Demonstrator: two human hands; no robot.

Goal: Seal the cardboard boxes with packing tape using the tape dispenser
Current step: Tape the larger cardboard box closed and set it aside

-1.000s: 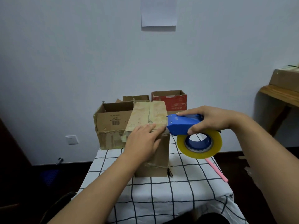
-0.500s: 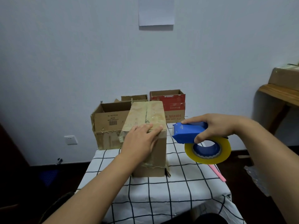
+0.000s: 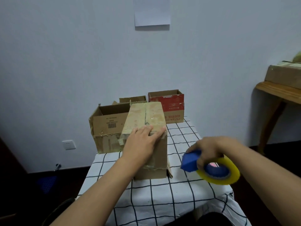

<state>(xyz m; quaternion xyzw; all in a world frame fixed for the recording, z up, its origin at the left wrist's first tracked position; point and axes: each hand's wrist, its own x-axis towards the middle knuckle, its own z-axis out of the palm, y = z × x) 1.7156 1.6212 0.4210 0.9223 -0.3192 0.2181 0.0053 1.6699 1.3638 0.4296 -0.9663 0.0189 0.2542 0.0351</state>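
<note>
In the head view, the left hand (image 3: 141, 144) is laid flat on the near top edge of a tall closed cardboard box (image 3: 151, 144), with the fingers (image 3: 152, 130) straight and spread, pressing down over the taped seam. The box is stood upright on a table (image 3: 162, 201) covered with a white cloth ruled in black squares. To the right of those fingers and lower, apart from the box, the right hand (image 3: 210, 151) is curled around a blue tape dispenser (image 3: 189, 163), its fingers wrapped over the top of the blue body. A yellowish roll of tape (image 3: 219, 172) is carried on the dispenser, just under the right hand's palm, above the right edge of the table. Beyond the left fingertips, an open brown box (image 3: 107, 126) with a barcode is set against the taped box's left side, a smaller open box (image 3: 132, 99) is seen behind it, and an open red box (image 3: 167, 106) is placed at the far right corner of the table. A sheet of paper (image 3: 152, 12) is fixed on the wall above. At the right edge, another box (image 3: 283, 74) is rested on a wooden side table (image 3: 276, 92).
</note>
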